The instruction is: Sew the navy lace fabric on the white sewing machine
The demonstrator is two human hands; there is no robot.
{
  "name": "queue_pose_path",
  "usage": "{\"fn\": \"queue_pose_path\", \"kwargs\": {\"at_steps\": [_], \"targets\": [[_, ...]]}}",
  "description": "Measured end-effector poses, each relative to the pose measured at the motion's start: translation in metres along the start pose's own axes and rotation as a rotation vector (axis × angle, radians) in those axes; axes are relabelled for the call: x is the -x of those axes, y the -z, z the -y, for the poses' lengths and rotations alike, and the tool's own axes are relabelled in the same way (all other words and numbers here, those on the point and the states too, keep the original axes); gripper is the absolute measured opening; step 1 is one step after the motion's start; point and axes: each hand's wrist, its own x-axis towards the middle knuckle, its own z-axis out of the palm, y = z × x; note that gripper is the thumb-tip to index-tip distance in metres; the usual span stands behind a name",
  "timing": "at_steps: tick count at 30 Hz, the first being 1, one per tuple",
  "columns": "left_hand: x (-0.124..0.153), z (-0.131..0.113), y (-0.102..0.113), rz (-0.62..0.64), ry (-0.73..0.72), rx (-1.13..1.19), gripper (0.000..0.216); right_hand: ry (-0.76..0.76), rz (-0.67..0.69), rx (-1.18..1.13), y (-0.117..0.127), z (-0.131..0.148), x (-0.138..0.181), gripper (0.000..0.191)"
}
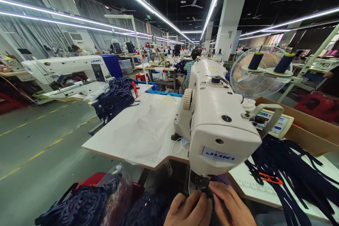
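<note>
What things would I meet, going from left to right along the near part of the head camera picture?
Dark lace fabric heap → left hand → right hand, both on dark cloth under the sewing machine head → orange scissors → dark straps on the table.

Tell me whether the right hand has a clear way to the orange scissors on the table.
Probably yes: the right hand is at the needle with dark fabric, and the orange scissors lie just to its right on the table, nothing between.
</note>
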Motion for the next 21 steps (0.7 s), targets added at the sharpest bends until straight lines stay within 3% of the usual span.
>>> {"fn": "queue_pose_path", "kwargs": {"at_steps": [4,21], "targets": [[0.009,0.001,-0.010,-0.082,-0.011,-0.001,0.037,0.029,0.013,0.063,-0.002,-0.002,0.002,0.025],[0.010,0.001,-0.011,-0.072,-0.008,-0.029,0.040,0.151,0.060,0.166,-0.003,-0.008,0.004,0.026]]}}
